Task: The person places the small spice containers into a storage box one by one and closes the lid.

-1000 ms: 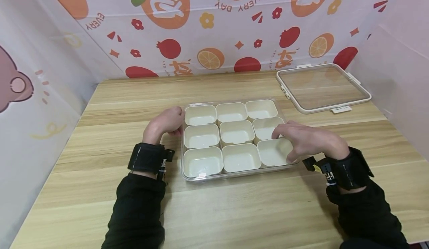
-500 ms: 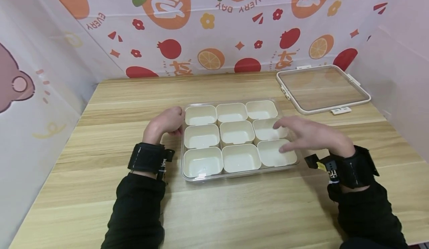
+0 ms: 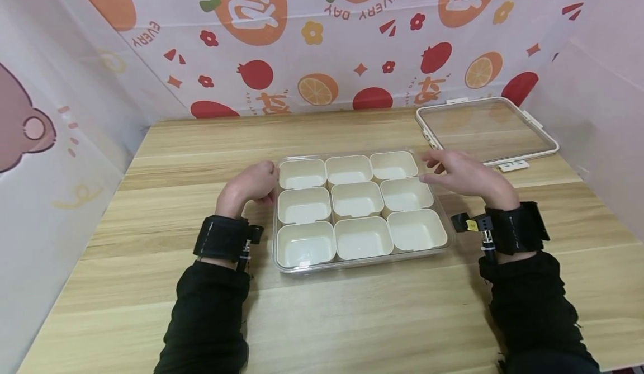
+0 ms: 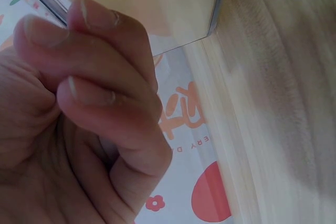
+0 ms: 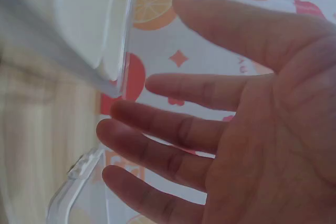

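A clear plastic box (image 3: 449,246) holds several cream-coloured cups in rows; the cup (image 3: 415,230) at its near right corner shows an empty inside. My left hand (image 3: 250,183) is at the box's left side, its fingertips right at the rim. In the left wrist view, bent fingers (image 4: 118,114) lie in front of the box's clear wall, hiding part of it. Over the right side of the box, toward the back, my right hand (image 3: 460,175) hovers with fingers spread. The right wrist view shows its palm and extended fingers (image 5: 173,129) beside the box wall, holding nothing.
A clear lid (image 3: 488,133) with a white frame and side clips lies at the back right of the wooden table (image 3: 352,312). Behind the table hangs a fruit-print cloth (image 3: 352,38). Pale walls (image 3: 604,100) flank both sides.
The right hand has lifted off the near right cup and moved back along the box's right side. The left hand and the box have stayed in place.
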The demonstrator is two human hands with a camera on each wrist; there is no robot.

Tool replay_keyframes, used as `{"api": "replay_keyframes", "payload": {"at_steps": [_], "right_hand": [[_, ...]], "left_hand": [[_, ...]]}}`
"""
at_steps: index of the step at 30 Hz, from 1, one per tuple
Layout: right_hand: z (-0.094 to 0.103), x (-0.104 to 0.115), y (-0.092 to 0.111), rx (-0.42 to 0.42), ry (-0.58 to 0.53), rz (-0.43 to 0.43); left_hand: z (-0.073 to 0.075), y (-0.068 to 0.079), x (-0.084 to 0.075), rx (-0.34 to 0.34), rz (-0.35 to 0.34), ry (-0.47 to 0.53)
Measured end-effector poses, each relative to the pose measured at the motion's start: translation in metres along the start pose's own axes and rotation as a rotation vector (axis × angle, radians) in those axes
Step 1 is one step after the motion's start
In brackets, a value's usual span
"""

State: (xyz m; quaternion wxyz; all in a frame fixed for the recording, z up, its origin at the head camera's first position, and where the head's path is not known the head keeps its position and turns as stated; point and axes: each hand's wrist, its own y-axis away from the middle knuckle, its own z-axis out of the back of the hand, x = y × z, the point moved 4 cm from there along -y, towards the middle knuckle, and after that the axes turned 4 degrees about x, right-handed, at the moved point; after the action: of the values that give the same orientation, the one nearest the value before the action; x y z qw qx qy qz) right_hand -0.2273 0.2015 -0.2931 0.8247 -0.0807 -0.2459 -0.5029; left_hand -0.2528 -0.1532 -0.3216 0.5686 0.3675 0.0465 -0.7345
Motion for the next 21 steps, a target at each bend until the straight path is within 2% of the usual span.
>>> {"api": "replay_keyframes", "payload": {"at_steps": [2, 9, 21], "right_hand": [[-0.0015, -0.0034, -0.0005, 0.012, 0.012, -0.011], [-0.0063, -0.0076, -0.0014, 0.057, -0.002, 0.028], [-0.0078, -0.0111, -0.0023, 0.049, -0.005, 0.000]], "left_hand": [[0.0003, 0.0001, -0.0003, 0.000, 0.001, 0.001], [-0.0002, -0.0014, 0.0017, 0.006, 0.006, 0.009], [0.0000, -0.0003, 0.0009, 0.012, 0.009, 0.011]]}}
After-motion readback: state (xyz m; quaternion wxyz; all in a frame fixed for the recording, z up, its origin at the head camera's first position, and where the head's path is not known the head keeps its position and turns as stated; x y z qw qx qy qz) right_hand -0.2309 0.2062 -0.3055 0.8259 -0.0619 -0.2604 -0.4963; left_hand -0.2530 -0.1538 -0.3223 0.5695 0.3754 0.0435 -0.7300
